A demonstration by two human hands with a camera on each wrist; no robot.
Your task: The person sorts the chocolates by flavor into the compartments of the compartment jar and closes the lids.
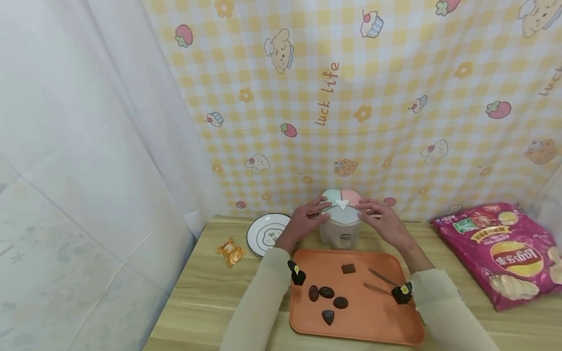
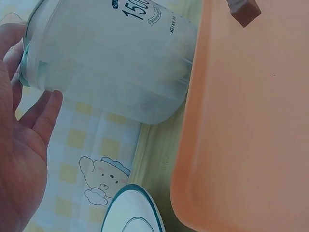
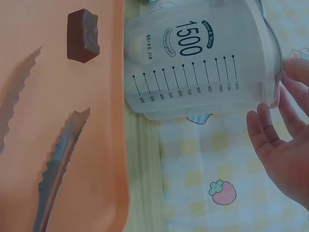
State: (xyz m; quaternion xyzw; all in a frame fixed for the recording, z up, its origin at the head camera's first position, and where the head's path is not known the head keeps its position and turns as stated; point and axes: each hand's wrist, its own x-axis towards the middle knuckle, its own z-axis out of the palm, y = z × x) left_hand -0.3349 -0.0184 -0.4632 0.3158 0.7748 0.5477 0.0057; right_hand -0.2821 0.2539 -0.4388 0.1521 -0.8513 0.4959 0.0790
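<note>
A translucent storage canister [image 1: 344,235] marked 1500 stands upright behind the orange tray [image 1: 364,324]. Its lid [image 1: 344,214] has pale green, pink and grey-blue sections around a white centre piece. From the left side my left hand [image 1: 303,222] holds the lid's edge, fingers on top and at the rim. Opposite it, my right hand [image 1: 384,222] holds the right edge with bent fingers. In the right wrist view the canister [image 3: 193,58] shows a printed scale, and something pale sits blurred inside. Both wrist views show fingertips at the lid's rim.
On the tray lie a square chocolate [image 1: 349,268], several dark chocolates [image 1: 340,302] and metal tongs [image 3: 55,169], partly hidden by my right wrist. A white plate [image 1: 254,239] and an orange-wrapped sweet [image 1: 230,252] lie left. A purple chip bag [image 1: 483,253] lies right.
</note>
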